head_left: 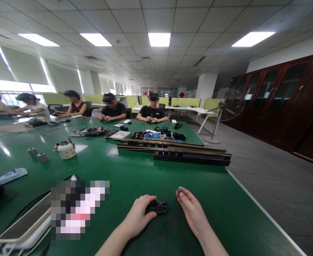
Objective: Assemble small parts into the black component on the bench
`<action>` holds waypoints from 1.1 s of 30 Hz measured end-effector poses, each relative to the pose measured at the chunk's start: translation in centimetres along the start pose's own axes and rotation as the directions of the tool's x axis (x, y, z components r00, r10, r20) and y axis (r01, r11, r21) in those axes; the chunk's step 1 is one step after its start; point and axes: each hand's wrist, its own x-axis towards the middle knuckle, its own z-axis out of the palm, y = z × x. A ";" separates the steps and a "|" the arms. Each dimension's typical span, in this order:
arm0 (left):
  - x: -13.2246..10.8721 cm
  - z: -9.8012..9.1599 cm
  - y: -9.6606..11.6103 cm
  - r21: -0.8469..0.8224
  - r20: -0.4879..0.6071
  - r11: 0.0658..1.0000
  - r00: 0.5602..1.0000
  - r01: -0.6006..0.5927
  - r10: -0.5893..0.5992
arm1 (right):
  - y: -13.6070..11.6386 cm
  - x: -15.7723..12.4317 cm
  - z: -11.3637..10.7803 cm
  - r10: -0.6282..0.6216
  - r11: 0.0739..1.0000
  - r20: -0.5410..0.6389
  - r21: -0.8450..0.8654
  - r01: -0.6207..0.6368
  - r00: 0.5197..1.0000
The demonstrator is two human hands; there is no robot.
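Observation:
My left hand (139, 212) lies on the green table (135, 170) near its front edge, fingers curled over a small black part (158, 207) and holding it against the surface. My right hand (190, 209) rests just to the right of it, thumb and forefinger pinched on a tiny grey piece (179, 191). The two hands are a little apart, with the black part between them.
Long black rails (188, 156) lie across the table ahead, with black parts and boxes (158, 135) behind. A white jar (66, 149) and two small cylinders (37, 154) stand to the left. A tablet (25, 224) lies at the near left. Several people sit at the far side. A fan (220, 113) stands on the floor to the right.

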 end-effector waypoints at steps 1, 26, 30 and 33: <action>0.0 0.0 0.0 -0.003 -0.002 1.000 1.000 0.000 0.000 | 0.0 0.0 0.0 0.002 1.000 -0.001 -0.003 -0.002 1.000; 0.0 0.1 -0.2 0.000 0.002 1.000 1.000 0.000 0.000 | 0.1 0.2 -0.1 0.052 0.994 0.006 0.094 -0.052 0.999; -0.1 0.0 -0.1 0.005 0.002 1.000 1.000 -0.003 0.003 | 0.1 0.2 -0.1 0.044 0.995 0.007 0.093 -0.045 0.999; -0.1 0.1 -0.2 0.010 -0.003 1.000 1.000 -0.009 0.009 | 0.1 0.2 -0.1 0.036 0.995 0.003 0.093 -0.037 0.999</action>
